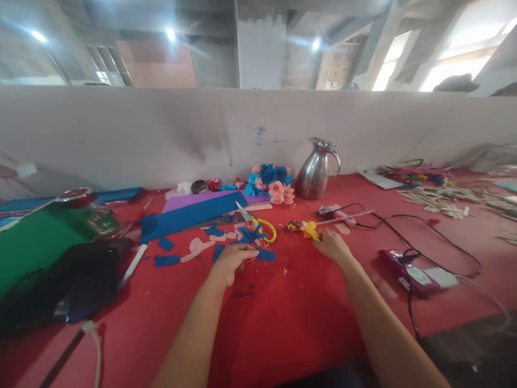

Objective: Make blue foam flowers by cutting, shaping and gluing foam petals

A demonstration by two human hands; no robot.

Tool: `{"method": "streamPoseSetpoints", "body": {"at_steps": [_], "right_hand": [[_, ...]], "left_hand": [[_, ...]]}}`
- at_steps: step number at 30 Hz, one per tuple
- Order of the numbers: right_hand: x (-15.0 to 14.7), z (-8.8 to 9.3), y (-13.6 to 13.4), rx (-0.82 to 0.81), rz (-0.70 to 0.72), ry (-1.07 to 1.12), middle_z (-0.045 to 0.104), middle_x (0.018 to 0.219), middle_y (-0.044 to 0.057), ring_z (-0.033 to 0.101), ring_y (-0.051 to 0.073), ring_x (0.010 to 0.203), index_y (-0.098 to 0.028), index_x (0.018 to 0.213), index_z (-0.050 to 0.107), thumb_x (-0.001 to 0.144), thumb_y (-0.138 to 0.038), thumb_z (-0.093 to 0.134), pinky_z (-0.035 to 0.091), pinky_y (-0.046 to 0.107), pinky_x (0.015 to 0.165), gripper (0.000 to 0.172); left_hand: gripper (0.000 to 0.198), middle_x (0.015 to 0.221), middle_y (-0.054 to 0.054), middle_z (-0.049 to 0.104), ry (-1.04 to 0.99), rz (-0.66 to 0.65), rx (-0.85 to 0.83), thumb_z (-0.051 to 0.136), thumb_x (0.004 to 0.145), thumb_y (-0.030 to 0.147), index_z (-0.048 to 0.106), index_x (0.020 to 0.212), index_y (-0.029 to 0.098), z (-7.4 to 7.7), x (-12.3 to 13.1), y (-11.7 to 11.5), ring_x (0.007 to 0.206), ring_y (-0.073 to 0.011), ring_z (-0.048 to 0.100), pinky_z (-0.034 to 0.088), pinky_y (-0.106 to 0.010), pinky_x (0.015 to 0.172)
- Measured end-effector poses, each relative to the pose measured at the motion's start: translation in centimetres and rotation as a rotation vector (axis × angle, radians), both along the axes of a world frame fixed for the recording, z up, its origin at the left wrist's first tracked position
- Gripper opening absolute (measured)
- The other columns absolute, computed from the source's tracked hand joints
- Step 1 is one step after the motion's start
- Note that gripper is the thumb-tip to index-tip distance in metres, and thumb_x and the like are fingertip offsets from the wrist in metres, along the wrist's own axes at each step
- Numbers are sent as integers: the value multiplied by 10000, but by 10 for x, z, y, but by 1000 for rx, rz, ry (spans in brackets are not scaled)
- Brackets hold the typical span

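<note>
Fingers (247, 251) unclear, left hand (231, 262) near one scissors (258, 222), right hand (332, 245) beside one glue gun (306, 228)

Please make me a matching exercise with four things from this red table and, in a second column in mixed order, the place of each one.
1. metal jug
2. scissors
3. paper roses
4. glue gun

a. just beyond the right hand
b. at the foot of the wall, left of the jug
c. upright by the wall, handle to the right
d. on blue scraps beyond the left hand

Pairs: 1-c, 2-d, 3-b, 4-a.
</note>
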State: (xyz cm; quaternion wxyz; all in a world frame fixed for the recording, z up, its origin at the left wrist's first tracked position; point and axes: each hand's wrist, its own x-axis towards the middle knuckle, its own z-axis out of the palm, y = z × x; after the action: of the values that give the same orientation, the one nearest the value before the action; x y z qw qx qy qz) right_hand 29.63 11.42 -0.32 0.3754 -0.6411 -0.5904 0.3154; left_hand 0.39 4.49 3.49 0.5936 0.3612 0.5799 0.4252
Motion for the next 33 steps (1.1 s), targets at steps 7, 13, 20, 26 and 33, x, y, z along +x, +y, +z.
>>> {"method": "streamPoseSetpoints", "body": {"at_steps": [7,13,20,26,33], "right_hand": [[-3,13,-16,-193,89,144,618,596,40,574,188,596,-200,595,557,599,-248,631,382,280,508,88],[-8,37,-44,-335,264,816,706,995,111,647,182,754,-203,915,658,725,-420,659,500,277,567,288],[-10,44,-57,-167,238,774,659,844,34,428,98,509,-242,857,560,669,-342,753,314,237,428,288],[-8,46,-86,-213,380,651,591,775,12,363,81,504,-229,871,597,685,-400,764,299,253,480,303],[-34,36,-96,-253,458,300,573,707,8,386,82,491,-183,866,617,778,-664,545,279,243,471,495]], "left_hand": [[158,448,13,534,151,-1,-56,770,470,218,628,502,157,-3,-10,1,398,-70,372,152,-207,418],[159,399,35,453,241,-24,-58,746,497,177,592,462,159,-4,-8,1,360,-61,295,134,-221,399],[126,384,23,453,219,-17,-46,718,504,153,605,448,154,-9,-11,4,340,-62,300,132,-219,379],[142,366,40,408,240,16,-37,734,477,145,604,425,162,-10,-7,3,337,-56,257,109,-227,391],[167,320,49,390,170,28,-19,742,416,115,592,379,178,-10,-5,2,332,-63,251,86,-231,395]]}}
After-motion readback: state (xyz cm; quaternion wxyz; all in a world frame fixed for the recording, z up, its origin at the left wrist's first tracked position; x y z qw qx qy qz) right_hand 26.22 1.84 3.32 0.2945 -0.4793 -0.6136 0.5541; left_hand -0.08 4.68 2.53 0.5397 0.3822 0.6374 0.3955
